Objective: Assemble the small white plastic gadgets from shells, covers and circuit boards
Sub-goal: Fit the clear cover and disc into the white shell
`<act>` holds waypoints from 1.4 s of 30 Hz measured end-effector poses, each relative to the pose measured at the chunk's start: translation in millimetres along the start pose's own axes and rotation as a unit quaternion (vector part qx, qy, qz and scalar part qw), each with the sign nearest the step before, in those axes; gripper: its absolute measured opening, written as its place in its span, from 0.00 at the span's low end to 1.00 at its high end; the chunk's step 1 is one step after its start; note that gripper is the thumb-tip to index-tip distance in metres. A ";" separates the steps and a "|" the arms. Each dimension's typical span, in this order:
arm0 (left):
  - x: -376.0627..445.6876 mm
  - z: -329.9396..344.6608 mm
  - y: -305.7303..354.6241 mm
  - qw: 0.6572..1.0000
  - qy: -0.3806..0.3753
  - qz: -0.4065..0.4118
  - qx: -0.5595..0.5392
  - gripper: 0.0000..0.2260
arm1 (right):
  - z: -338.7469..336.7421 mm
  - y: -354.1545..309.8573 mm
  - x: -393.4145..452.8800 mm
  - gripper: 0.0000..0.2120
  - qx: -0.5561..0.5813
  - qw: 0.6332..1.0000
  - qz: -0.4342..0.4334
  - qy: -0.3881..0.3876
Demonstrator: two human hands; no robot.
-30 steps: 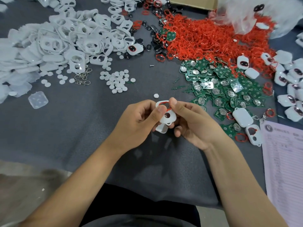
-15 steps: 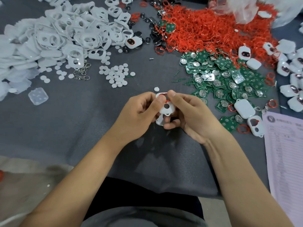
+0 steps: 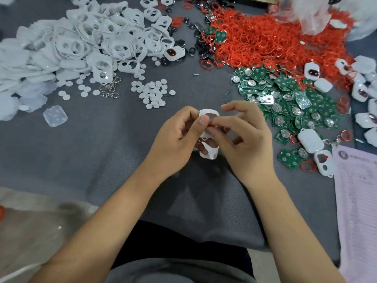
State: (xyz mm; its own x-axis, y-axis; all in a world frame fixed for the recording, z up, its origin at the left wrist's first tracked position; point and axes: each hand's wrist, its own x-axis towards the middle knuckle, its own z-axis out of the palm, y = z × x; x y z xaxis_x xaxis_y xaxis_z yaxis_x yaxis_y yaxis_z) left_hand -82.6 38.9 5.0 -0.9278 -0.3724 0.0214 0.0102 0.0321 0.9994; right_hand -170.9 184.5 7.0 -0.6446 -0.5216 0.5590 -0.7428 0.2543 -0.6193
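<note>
Presently, item in hand: white shell (image 3: 208,116) held over the grey cloth (image 3: 102,160), your left hand (image 3: 175,139) gripping it, right hand (image 3: 242,135) pinching a red ring (image 3: 210,124) into its opening; next, likely a board (image 3: 289,158).

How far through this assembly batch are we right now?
Done: a small batch of closed white gadgets lies at the far right. In hand: the left hand and right hand hold one white shell, working a red ring into it. Left: large piles of white covers, red rings and green circuit boards, so most remains.
</note>
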 end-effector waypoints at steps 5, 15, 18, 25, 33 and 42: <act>-1.1 0.4 -1.3 1.000 0.007 0.015 0.003 0.12 | 0.2 -4.4 2.6 0.01 0.049 0.997 0.053 -0.024; -1.3 3.7 -6.0 0.999 0.022 0.028 0.022 0.10 | -11.1 -6.0 4.9 0.03 0.357 0.903 0.238 0.005; -2.4 5.5 -4.0 1.000 0.007 0.025 -0.008 0.06 | -7.8 -4.2 2.7 0.03 0.232 0.949 0.210 0.039; 0.2 4.8 -0.1 0.999 0.029 0.025 -0.032 0.05 | -5.7 -0.5 1.3 0.10 0.017 0.997 0.060 0.039; -0.1 2.2 -1.3 0.999 0.016 0.025 -0.018 0.10 | -7.5 -4.5 0.5 0.09 0.039 0.997 0.058 0.014; 0.4 -0.4 -5.7 0.999 0.006 0.041 0.024 0.13 | -7.6 -1.5 0.4 0.10 0.051 0.998 0.047 0.007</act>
State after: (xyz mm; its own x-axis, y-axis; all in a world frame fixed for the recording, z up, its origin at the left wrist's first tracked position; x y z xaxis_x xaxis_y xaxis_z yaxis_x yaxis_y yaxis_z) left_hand -82.9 38.2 -0.7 -0.9201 -0.3778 0.1036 0.0679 0.1067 0.9920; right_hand -171.4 190.1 12.3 -0.7138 -0.4879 0.5024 -0.6568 0.2174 -0.7221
